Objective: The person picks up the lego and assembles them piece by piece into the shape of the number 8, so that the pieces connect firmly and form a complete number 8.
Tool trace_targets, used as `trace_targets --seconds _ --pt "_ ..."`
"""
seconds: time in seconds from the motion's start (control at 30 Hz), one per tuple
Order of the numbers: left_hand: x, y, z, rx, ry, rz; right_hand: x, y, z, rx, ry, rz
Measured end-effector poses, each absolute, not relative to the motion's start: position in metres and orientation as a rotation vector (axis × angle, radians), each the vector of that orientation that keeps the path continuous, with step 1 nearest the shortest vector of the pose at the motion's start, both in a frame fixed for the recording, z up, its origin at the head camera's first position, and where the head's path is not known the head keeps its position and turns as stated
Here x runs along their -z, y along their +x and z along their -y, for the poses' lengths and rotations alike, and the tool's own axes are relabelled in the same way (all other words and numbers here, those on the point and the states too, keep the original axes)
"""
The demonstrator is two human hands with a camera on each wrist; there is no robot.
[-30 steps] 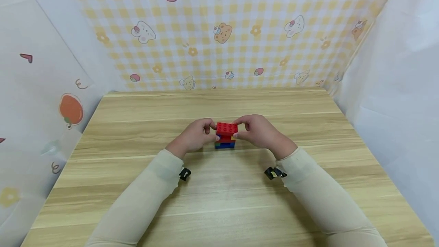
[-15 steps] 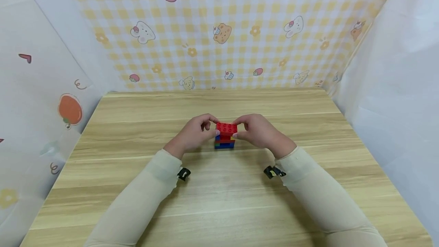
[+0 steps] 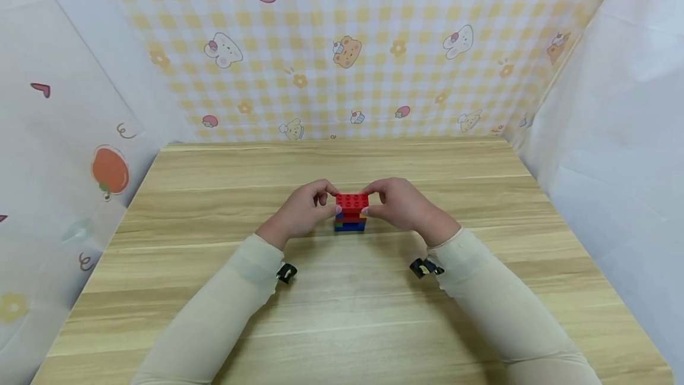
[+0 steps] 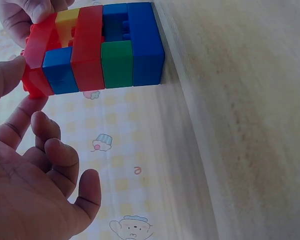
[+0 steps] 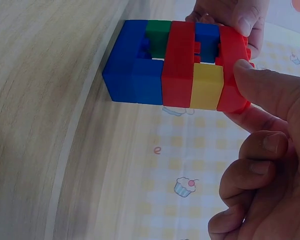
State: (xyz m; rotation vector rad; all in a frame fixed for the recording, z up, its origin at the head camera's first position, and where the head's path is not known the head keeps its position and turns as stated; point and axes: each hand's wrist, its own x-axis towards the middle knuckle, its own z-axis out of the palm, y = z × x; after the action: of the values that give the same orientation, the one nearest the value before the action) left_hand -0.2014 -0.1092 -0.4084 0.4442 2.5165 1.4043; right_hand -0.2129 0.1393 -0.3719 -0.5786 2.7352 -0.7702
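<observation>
A small tower of toy building blocks stands on the table. At its base lies a long blue block, topped by a green block and a small blue block with a gap between them. Above these is a long red block, then another small blue block and a yellow block. The top red block lies across those two, studs up. My left hand pinches its left end between thumb and forefinger. Its right end is pinched by my right hand.
The wooden table extends around the tower on all sides. Behind it hangs a yellow checked cloth with cartoon prints. White sheets flank the table. A black device is on each wrist.
The top red block was slightly skewed and has turned square with the tower, sitting a little lower. The left fingertips shifted slightly on its end; the right hand barely moved.
</observation>
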Motion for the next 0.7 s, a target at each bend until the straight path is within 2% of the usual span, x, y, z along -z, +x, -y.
trace_targets --seconds 0.7 --pt "0.4088 -0.2014 0.1081 -1.401 0.400 -2.503 0.3783 -0.2115 -0.1434 0.918 -0.567 -2.693"
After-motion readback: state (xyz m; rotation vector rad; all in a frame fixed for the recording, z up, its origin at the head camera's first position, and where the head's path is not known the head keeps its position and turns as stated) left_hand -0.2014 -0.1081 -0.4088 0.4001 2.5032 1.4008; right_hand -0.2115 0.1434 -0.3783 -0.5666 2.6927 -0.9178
